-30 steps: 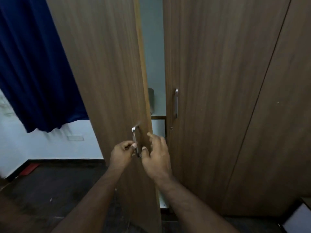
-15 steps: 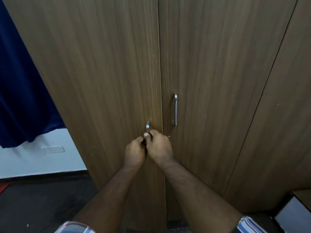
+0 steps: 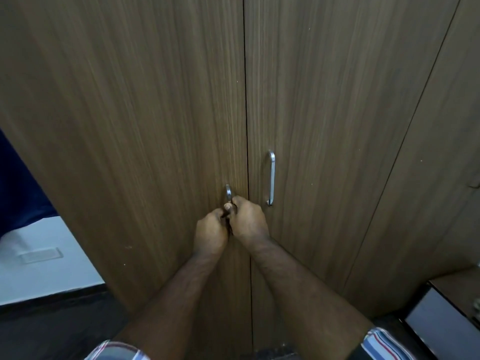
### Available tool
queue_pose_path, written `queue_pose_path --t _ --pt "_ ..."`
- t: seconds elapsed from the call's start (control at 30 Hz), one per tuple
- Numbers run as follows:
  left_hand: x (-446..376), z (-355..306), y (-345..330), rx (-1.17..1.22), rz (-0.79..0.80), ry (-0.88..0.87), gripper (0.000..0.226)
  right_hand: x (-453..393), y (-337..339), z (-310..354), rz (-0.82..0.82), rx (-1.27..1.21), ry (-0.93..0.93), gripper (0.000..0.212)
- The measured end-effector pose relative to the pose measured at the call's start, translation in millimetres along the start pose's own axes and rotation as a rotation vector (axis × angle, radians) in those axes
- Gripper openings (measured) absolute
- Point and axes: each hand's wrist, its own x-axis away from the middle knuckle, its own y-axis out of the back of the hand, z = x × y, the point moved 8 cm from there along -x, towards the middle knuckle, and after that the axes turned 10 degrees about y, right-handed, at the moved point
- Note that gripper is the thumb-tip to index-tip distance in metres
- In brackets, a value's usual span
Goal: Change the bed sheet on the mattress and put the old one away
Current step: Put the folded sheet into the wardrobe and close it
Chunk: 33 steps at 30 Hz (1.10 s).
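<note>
A person's left hand (image 3: 211, 234) and right hand (image 3: 248, 222) meet at the lower end of a metal handle (image 3: 228, 193) on the left door (image 3: 135, 141) of a brown wooden wardrobe, both sets of fingers curled and clamped on the handle, thumbs touching at the middle. The left door sits flush against the right door (image 3: 337, 126), the dark seam between them running straight from 12 o'clock down to 6 o'clock. A second metal handle (image 3: 271, 178), upright and untouched, stands on the right door just to the 2 o'clock side of the hands. Both bare forearms reach up from the bottom edge, with striped sleeves (image 3: 387, 344) showing at 5 and 7 o'clock. A dark blue curtain (image 3: 18, 188) hangs at 9 o'clock above a white wall (image 3: 52, 266) that bears a pale switch plate (image 3: 41, 254); dark floor (image 3: 46, 328) lies at 8 o'clock. At 4 o'clock a grey-fronted piece of furniture (image 3: 441, 326) stands near the wardrobe's foot. Neither the bed sheet nor the mattress appears in view; with the wardrobe doors shut, the sheet's place cannot be told.
</note>
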Motion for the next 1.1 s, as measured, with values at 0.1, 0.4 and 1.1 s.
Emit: queue_pose_path --t 0.1,0.4,1.1 --pt "-0.4 -0.1 -0.6 0.02 0.019 -0.041 0.027 -2.4 -1.2 -1.8 -0.015 0.015 0.004 0.029" --pt "11.6 -19.4 15.0 -0.04 -0.195 -0.304 0.019 7.8 5.6 -3.3 -0.017 0.14 -0.003 0.025" --pt "197.6 -222.3 -285.2 -0.15 0.248 -0.92 0.082 212.2 255.0 -230.0 -0.261 0.752 -0.41 0.066"
